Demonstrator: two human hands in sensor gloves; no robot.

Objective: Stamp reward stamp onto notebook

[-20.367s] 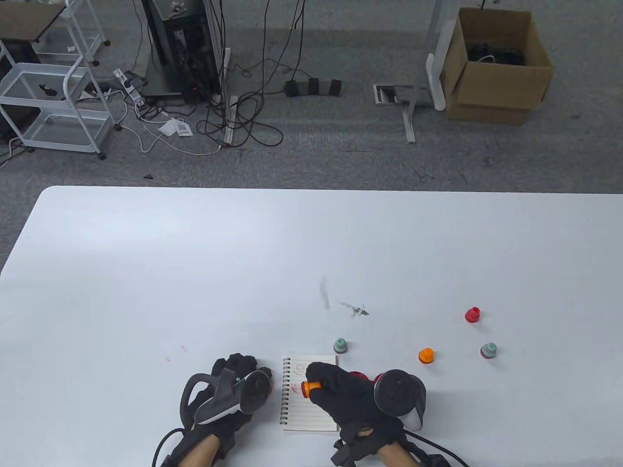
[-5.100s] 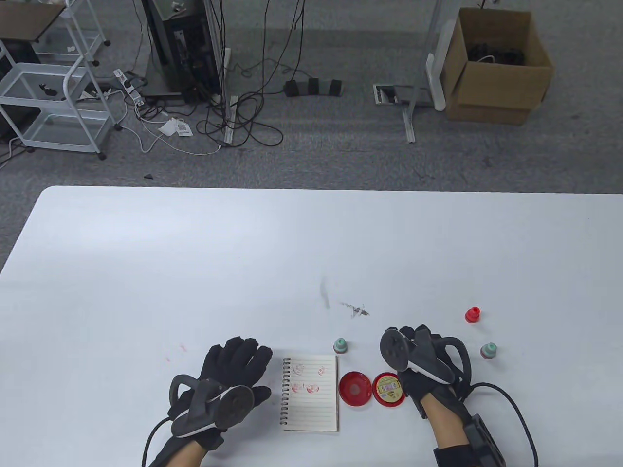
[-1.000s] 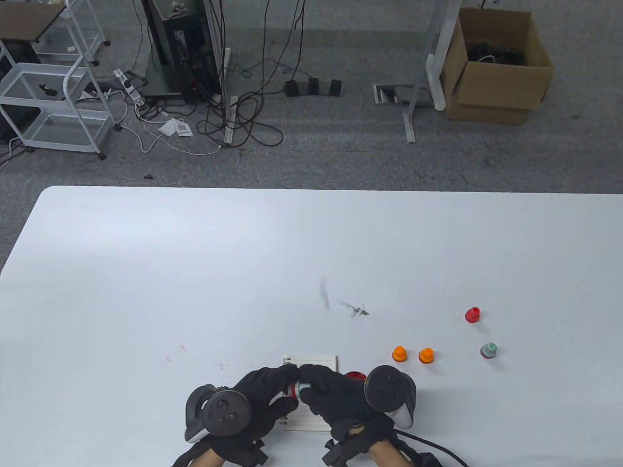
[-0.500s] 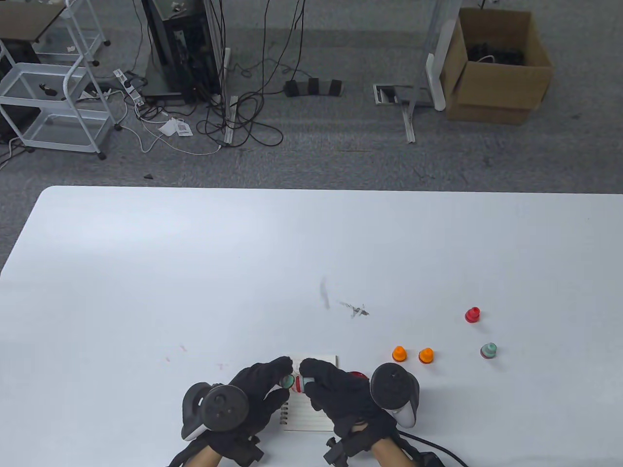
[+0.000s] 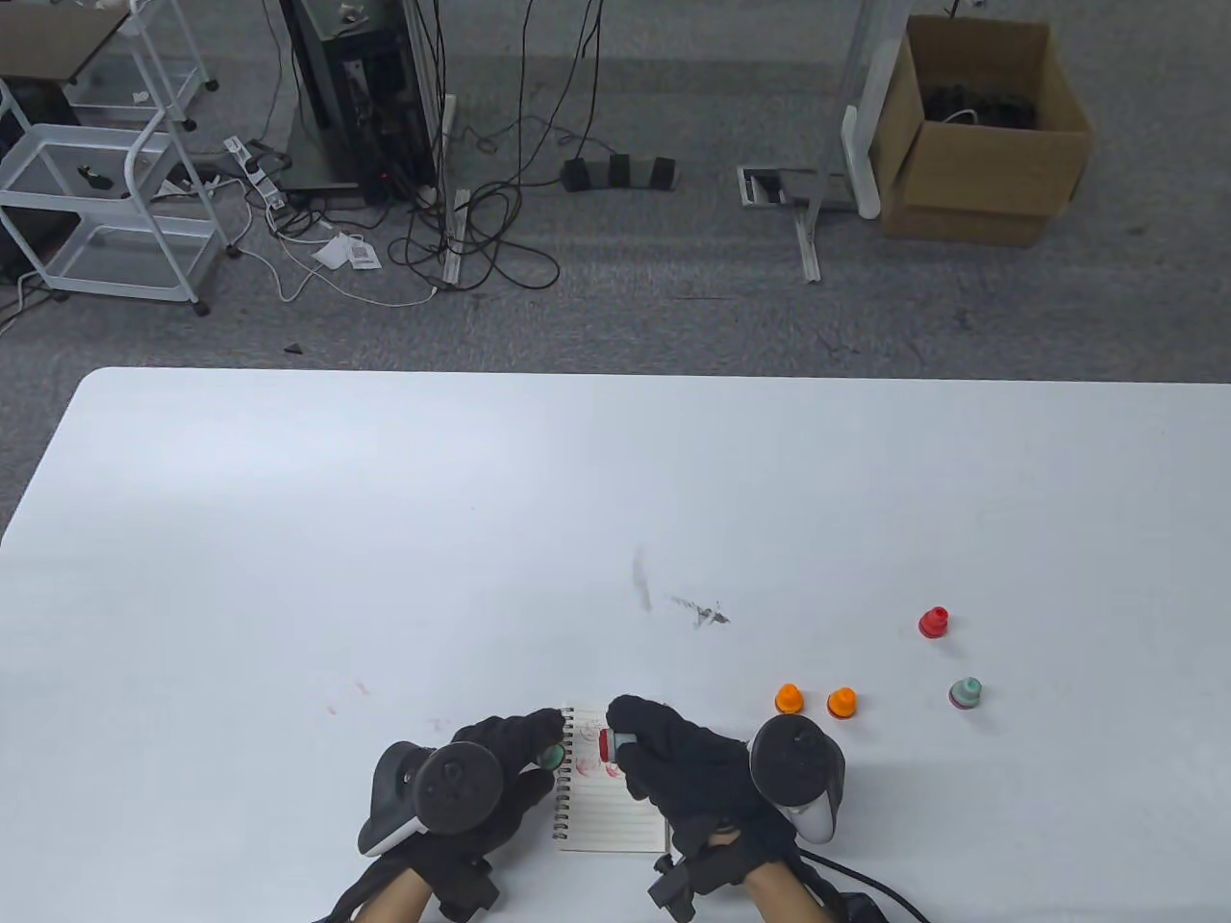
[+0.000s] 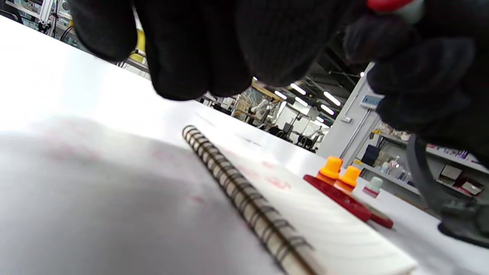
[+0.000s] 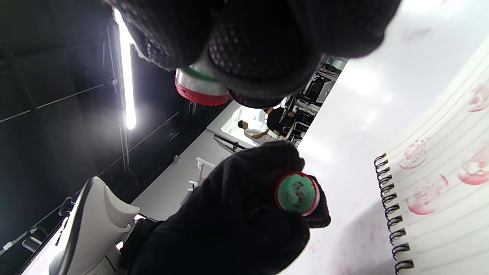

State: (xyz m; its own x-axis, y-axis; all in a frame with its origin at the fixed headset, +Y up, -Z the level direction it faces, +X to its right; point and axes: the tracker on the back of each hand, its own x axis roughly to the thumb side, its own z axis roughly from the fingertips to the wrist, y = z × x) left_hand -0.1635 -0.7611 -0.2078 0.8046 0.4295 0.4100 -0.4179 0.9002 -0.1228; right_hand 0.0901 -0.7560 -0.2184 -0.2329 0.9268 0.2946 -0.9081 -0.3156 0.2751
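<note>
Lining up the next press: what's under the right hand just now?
The right hand holds a stamp above the notebook, over a page with red prints. It covers the page's right edge; the left wrist view shows a red ink pad there.

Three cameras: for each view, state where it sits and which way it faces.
Table view: overhead, looking down; left hand and right hand enter from below.
Left wrist view: low, facing across the notebook; fingers hang from above.
Right wrist view: tilted, facing the left hand's green cap.
All share the notebook.
</note>
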